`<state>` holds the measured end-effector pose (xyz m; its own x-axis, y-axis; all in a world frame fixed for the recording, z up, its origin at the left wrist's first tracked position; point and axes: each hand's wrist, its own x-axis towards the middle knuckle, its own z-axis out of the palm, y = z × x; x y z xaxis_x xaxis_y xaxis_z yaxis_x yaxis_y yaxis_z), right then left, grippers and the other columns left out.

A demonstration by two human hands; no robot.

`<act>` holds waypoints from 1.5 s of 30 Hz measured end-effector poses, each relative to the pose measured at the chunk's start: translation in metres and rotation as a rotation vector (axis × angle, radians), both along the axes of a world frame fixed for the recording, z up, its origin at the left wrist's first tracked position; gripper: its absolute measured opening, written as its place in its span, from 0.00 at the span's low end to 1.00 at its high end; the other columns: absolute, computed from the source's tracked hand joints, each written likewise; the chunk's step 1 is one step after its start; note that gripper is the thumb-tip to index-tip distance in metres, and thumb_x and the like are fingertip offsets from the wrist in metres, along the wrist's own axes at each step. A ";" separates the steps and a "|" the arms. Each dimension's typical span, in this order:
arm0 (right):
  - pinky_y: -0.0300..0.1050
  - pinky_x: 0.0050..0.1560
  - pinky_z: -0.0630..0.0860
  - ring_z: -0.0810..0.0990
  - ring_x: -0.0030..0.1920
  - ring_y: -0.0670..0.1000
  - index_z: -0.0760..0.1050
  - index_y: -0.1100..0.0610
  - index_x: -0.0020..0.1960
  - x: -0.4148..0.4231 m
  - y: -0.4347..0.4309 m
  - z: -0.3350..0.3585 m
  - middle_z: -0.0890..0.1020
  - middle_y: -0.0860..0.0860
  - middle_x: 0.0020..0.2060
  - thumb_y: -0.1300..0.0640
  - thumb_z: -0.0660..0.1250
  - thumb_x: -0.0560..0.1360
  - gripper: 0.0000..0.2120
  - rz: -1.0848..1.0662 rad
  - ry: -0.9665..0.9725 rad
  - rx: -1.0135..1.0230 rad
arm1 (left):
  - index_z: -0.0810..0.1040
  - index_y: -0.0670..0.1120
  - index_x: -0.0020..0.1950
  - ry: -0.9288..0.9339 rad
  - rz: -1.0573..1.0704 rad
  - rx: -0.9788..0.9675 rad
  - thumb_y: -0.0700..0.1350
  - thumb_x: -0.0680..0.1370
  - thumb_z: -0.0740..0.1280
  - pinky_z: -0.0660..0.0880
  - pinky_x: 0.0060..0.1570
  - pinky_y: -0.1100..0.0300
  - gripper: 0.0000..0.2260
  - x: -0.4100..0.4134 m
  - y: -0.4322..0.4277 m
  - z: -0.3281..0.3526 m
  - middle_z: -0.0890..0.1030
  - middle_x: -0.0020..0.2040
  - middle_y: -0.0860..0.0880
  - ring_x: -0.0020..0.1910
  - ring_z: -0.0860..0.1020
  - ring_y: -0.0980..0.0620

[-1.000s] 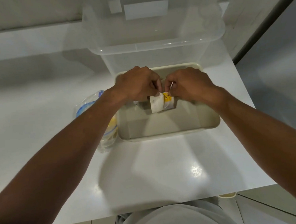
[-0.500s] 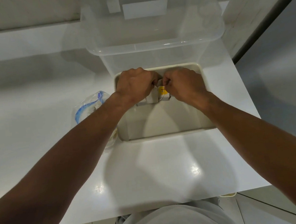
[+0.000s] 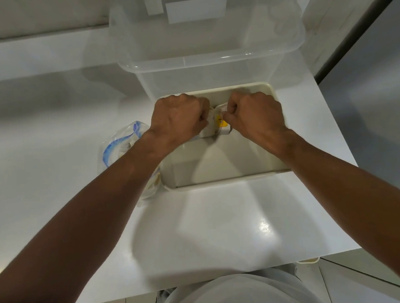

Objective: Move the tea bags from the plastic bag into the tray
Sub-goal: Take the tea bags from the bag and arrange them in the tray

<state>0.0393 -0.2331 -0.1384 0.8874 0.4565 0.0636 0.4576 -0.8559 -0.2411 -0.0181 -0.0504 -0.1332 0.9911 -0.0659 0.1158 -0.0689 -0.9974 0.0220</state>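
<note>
I have both hands over the far half of the tray [image 3: 220, 181], which sits toward the right edge of the white table [image 3: 212, 233], its far wall against a clear plastic storage box [image 3: 211, 63]. My left hand [image 3: 180, 116] and right hand [image 3: 255, 116] are curled, knuckles up, almost touching. Between them they pinch a small cluster of tea bags [image 3: 219, 124], white paper sachets with a yellow mark. I cannot tell how many are in the cluster, nor whether its lower edge touches the tray floor or hangs just above it.

The plastic bag [image 3: 120, 145], clear with a blue band, lies on the table just beside the tray's left wall, partly hidden under my left forearm. Some pale contents show through it, so I judge more bags are left to fetch.

These sachets should weigh almost nothing and bend easily. The paper is thin and would tear if the hands pulled apart, so I would hold each one lightly by its flat faces near an edge. The plastic bag looks limp and slippery. I expect it to slide on the glossy table unless one hand pins it at the mouth.
</note>
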 end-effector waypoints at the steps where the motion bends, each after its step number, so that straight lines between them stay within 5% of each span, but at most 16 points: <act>1: 0.42 0.39 0.69 0.81 0.43 0.55 0.79 0.48 0.46 -0.002 -0.001 0.000 0.83 0.48 0.40 0.43 0.66 0.75 0.10 0.006 0.023 -0.033 | 0.77 0.55 0.41 0.074 -0.031 0.030 0.53 0.74 0.67 0.69 0.37 0.58 0.04 -0.001 0.000 0.000 0.81 0.41 0.52 0.41 0.80 0.45; 9: 0.45 0.48 0.72 0.80 0.54 0.57 0.80 0.41 0.56 -0.006 0.005 -0.007 0.83 0.49 0.53 0.49 0.65 0.78 0.10 0.094 0.155 -0.185 | 0.82 0.58 0.60 0.274 -0.042 0.196 0.53 0.78 0.65 0.71 0.49 0.57 0.12 0.001 -0.003 -0.002 0.82 0.56 0.50 0.55 0.81 0.44; 15: 0.44 0.45 0.68 0.80 0.54 0.57 0.80 0.42 0.56 -0.007 0.002 -0.005 0.83 0.50 0.52 0.49 0.65 0.77 0.09 0.082 0.152 -0.165 | 0.82 0.57 0.57 0.232 -0.052 0.164 0.51 0.78 0.63 0.71 0.46 0.57 0.11 -0.001 -0.005 -0.002 0.83 0.53 0.50 0.52 0.82 0.44; 22: 0.41 0.39 0.71 0.81 0.42 0.51 0.80 0.42 0.47 -0.010 0.004 0.010 0.83 0.43 0.41 0.43 0.65 0.75 0.07 0.013 0.120 -0.023 | 0.80 0.60 0.57 0.202 0.033 -0.123 0.54 0.76 0.66 0.68 0.45 0.58 0.11 -0.004 0.006 0.019 0.83 0.52 0.54 0.55 0.78 0.48; 45: 0.47 0.47 0.77 0.81 0.48 0.50 0.81 0.43 0.49 -0.089 0.088 0.046 0.85 0.41 0.43 0.41 0.66 0.74 0.09 0.018 0.174 0.136 | 0.82 0.60 0.50 0.108 0.064 -0.454 0.57 0.76 0.70 0.75 0.45 0.56 0.05 -0.085 0.090 0.045 0.83 0.43 0.60 0.45 0.79 0.54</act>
